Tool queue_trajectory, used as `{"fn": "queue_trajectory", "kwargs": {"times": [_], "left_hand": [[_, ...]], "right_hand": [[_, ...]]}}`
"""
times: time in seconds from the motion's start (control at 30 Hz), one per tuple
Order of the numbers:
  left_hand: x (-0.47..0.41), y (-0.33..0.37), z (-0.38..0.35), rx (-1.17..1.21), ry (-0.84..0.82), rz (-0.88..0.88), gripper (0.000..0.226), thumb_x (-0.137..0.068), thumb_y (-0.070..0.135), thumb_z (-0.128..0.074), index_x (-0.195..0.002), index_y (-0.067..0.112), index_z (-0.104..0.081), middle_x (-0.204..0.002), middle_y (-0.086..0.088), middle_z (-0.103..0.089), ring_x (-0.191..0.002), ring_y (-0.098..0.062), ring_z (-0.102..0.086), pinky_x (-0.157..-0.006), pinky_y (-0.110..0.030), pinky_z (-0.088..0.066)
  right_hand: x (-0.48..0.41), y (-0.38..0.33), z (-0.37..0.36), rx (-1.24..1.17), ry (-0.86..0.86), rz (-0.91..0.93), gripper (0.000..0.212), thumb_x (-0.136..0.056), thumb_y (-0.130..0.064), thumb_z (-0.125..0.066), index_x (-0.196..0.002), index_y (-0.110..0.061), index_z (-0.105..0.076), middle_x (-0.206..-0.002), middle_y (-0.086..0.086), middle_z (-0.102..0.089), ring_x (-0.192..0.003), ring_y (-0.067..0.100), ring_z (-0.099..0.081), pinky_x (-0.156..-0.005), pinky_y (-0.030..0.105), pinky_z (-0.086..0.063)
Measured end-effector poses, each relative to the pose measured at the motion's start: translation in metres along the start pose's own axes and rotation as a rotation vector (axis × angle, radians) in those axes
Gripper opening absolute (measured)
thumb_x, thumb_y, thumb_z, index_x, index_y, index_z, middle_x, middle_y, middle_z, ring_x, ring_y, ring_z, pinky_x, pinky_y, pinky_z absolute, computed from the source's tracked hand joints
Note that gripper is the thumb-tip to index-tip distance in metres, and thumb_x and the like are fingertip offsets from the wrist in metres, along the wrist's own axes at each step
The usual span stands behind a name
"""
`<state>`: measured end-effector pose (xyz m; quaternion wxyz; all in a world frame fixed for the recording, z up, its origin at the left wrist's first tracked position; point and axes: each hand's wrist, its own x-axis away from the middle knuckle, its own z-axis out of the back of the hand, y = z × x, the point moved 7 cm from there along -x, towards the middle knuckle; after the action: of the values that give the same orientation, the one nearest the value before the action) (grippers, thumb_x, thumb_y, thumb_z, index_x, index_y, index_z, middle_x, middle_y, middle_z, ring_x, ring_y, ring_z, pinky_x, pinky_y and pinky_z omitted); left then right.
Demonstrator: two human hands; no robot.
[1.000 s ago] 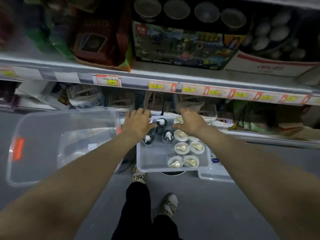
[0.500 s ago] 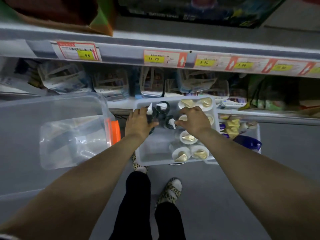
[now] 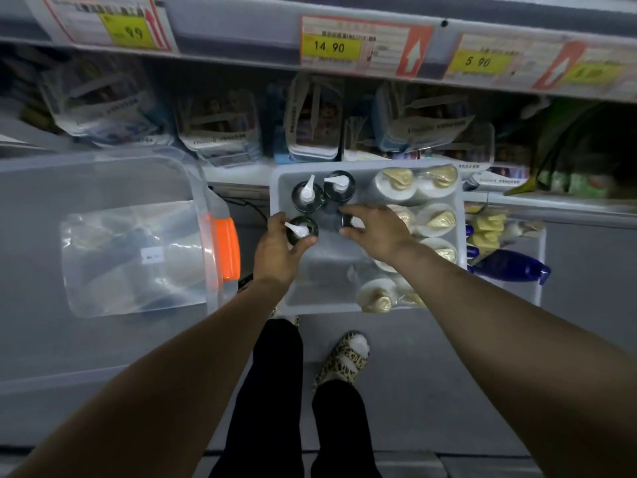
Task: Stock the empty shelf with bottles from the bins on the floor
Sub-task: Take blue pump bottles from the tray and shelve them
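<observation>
Inside the grey bin, the left hand grips a dark pump bottle, the right hand pinches a second pump bottle; gold-capped bottles fill the bin's right side, so stocking seems far from finished.

Dim aisle, cool grey cast, soft all over.
Brightest spots are the yellow price tags on the shelf edge. Under that edge the hanging packets sit in shadow and smear with blur. Pale sheen on the clear tub to my left. The wide lens bows the shelf edge and stretches my forearms at the lower corners.
</observation>
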<state>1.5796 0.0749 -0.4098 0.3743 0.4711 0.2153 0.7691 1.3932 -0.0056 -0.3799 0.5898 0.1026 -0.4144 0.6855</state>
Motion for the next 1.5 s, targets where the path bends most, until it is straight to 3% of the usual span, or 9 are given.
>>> {"fn": "queue_trajectory", "kwargs": {"times": [0.37,0.43,0.6,0.73,0.9,1.07,1.27,1.37,1.5], "left_hand": [[-0.01,-0.01,-0.01,0.118,0.051,-0.021,0.049,-0.078,0.024,-0.083,-0.122,0.017,-0.062,-0.104,0.005,-0.064,-0.101,-0.013,-0.059,-0.075,-0.006,-0.04],[-0.011,-0.008,-0.011,0.11,0.05,-0.05,0.051,-0.076,0.025,-0.084,-0.122,0.017,-0.063,-0.11,0.002,-0.064,-0.104,-0.014,-0.059,-0.084,-0.015,-0.044],[-0.009,-0.01,-0.017,0.116,0.044,-0.066,0.055,-0.076,0.026,-0.084,-0.128,0.022,-0.064,-0.116,0.003,-0.051,-0.109,-0.015,-0.056,-0.091,-0.01,-0.039],[-0.011,-0.018,-0.018,0.204,0.045,-0.029,0.057,-0.077,0.025,-0.083,-0.13,0.029,-0.062,-0.123,-0.002,-0.048,-0.112,-0.014,-0.056,-0.09,-0.004,-0.037],[-0.014,-0.026,-0.025,0.359,0.005,0.007,0.056,-0.081,0.017,-0.08,-0.132,0.03,-0.062,-0.132,0.001,-0.052,-0.118,-0.004,-0.054,-0.091,-0.002,-0.04],[-0.015,-0.03,-0.035,0.5,-0.032,0.038,0.045,-0.084,0.009,-0.075,-0.126,0.021,-0.067,-0.146,0.002,-0.05,-0.128,0.01,-0.044,-0.104,-0.017,-0.041],[-0.012,-0.023,-0.026,0.574,0.063,0.04,0.032,-0.081,0.002,-0.076,-0.113,0.006,-0.072,-0.125,-0.006,-0.067,-0.105,-0.001,-0.063,-0.089,-0.017,-0.051],[-0.002,-0.016,-0.015,0.561,0.113,0.08,0.023,-0.08,0.01,-0.08,-0.102,0.012,-0.076,-0.105,-0.013,-0.074,-0.092,-0.011,-0.065,-0.092,-0.028,-0.052],[0.028,0.011,0.002,0.59,0.111,0.056,0.016,-0.077,0.011,-0.082,-0.092,0.014,-0.076,-0.089,-0.006,-0.074,-0.079,-0.009,-0.067,-0.082,-0.027,-0.054]], "right_hand": [[-0.01,0.0,0.002,-0.073,-0.007,-0.099,0.026,-0.093,-0.034,-0.065,-0.109,-0.015,-0.073,-0.119,0.005,-0.067,-0.11,0.025,-0.061,-0.081,0.024,-0.04],[-0.011,-0.006,0.001,-0.063,-0.015,-0.084,0.019,-0.089,-0.022,-0.065,-0.101,-0.012,-0.075,-0.109,0.007,-0.069,-0.104,0.027,-0.063,-0.076,0.025,-0.041],[0.0,-0.003,-0.012,-0.317,0.025,-0.041,0.033,-0.08,-0.004,-0.078,-0.112,-0.009,-0.07,-0.11,0.008,-0.073,-0.102,0.022,-0.069,-0.095,0.033,-0.053],[-0.003,0.007,-0.019,-0.396,0.14,-0.023,0.028,-0.08,-0.012,-0.082,-0.106,-0.012,-0.072,-0.102,0.005,-0.072,-0.09,0.013,-0.063,-0.086,0.023,-0.05],[-0.011,0.008,-0.037,-0.551,0.08,0.059,0.038,-0.086,-0.01,-0.077,-0.123,-0.012,-0.07,-0.135,0.004,-0.063,-0.12,0.012,-0.058,-0.095,0.003,-0.037],[-0.024,0.019,-0.047,-0.632,0.029,0.048,0.038,-0.085,-0.012,-0.077,-0.123,-0.018,-0.072,-0.151,0.001,-0.049,-0.138,0.005,-0.042,-0.112,0.012,-0.028],[-0.02,0.021,-0.043,-0.733,0.108,0.071,0.031,-0.084,-0.011,-0.079,-0.115,-0.012,-0.075,-0.121,-0.002,-0.071,-0.113,0.01,-0.065,-0.108,0.027,-0.046],[-0.007,0.018,-0.036,-0.738,0.146,0.089,0.029,-0.083,-0.016,-0.08,-0.112,-0.015,-0.076,-0.099,-0.011,-0.076,-0.093,0.0,-0.069,-0.093,0.018,-0.052],[0.029,0.007,-0.015,-0.777,0.15,0.11,0.027,-0.081,-0.022,-0.082,-0.108,-0.02,-0.079,-0.098,-0.007,-0.078,-0.093,0.009,-0.072,-0.09,0.024,-0.054]]}}
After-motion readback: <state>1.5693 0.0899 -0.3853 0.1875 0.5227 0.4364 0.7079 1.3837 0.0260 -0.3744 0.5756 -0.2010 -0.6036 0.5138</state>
